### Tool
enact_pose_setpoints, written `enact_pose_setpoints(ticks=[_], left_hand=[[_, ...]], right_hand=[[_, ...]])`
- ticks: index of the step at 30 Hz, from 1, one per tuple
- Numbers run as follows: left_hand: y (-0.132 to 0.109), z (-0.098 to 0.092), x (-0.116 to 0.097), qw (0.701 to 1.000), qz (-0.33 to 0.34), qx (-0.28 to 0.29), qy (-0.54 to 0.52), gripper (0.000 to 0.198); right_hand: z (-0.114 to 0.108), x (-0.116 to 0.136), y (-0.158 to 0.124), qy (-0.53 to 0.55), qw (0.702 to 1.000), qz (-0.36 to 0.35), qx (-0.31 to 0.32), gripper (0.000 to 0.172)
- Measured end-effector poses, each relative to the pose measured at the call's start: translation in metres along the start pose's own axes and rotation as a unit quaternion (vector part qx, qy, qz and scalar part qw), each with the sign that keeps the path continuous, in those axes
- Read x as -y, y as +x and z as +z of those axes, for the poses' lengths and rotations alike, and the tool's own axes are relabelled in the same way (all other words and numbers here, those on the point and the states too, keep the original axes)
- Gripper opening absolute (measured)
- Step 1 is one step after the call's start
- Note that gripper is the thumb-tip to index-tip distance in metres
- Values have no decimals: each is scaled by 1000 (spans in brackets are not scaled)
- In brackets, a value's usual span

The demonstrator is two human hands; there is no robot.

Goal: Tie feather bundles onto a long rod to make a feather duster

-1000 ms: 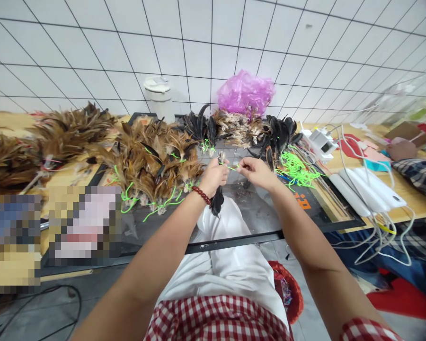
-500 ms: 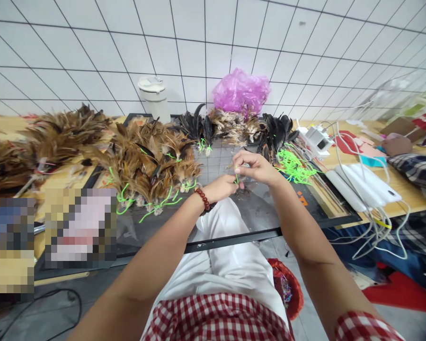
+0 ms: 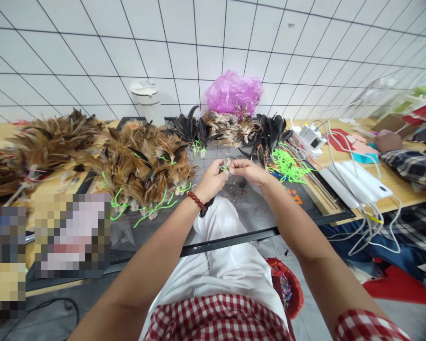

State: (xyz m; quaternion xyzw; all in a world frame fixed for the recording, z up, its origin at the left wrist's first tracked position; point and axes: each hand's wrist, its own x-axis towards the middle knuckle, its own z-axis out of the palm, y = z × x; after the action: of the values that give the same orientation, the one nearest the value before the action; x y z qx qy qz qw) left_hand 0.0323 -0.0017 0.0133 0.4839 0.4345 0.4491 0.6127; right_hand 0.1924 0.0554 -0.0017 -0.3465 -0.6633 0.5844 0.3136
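Note:
My left hand (image 3: 213,180), with a beaded bracelet at its wrist, is closed around a small feather bundle (image 3: 226,163). Its pale quill ends poke up between the fingers, while the feathers themselves are hidden. A bit of green string (image 3: 223,168) crosses the quills. My right hand (image 3: 250,171) meets the left one, thumb and forefinger pinched at the string beside the bundle. Left of the hands lies a big heap of brown feather bundles (image 3: 145,166) tied with green string. Black feathers (image 3: 270,135) and a tangle of cut green strings (image 3: 291,165) lie to the right.
A white lidded cup (image 3: 145,97) and a pink plastic bag (image 3: 233,92) stand by the tiled wall. White power banks (image 3: 355,182) with loose cables lie right. A co-worker's hand (image 3: 387,141) rests farther right. A red basket (image 3: 287,289) is on the floor.
My hands have shifted slightly left and up. My left hand has turned more upright, and the pale quill ends now show. My right fingers have come down against the bundle.

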Motion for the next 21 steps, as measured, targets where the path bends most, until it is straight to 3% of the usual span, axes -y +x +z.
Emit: enact_pose_setpoints(ticks=[3, 7, 10, 14, 21], left_hand=[[-1, 1, -4, 994, -17, 25, -106, 18], [1, -2, -4, 979, -16, -1, -205, 29], [4, -5, -1, 975, -11, -19, -219, 26], [6, -6, 3, 977, -3, -50, -206, 22], [5, -2, 4, 978, 5, -61, -201, 19]], right_hand=[[7, 1, 1, 8, 1000, 2, -24, 34], [9, 3, 2, -1, 996, -5, -91, 35], [10, 1, 4, -6, 989, -23, -149, 34], [15, -1, 5, -50, 967, -117, -220, 34], [30, 12, -3, -157, 944, -195, -214, 27]])
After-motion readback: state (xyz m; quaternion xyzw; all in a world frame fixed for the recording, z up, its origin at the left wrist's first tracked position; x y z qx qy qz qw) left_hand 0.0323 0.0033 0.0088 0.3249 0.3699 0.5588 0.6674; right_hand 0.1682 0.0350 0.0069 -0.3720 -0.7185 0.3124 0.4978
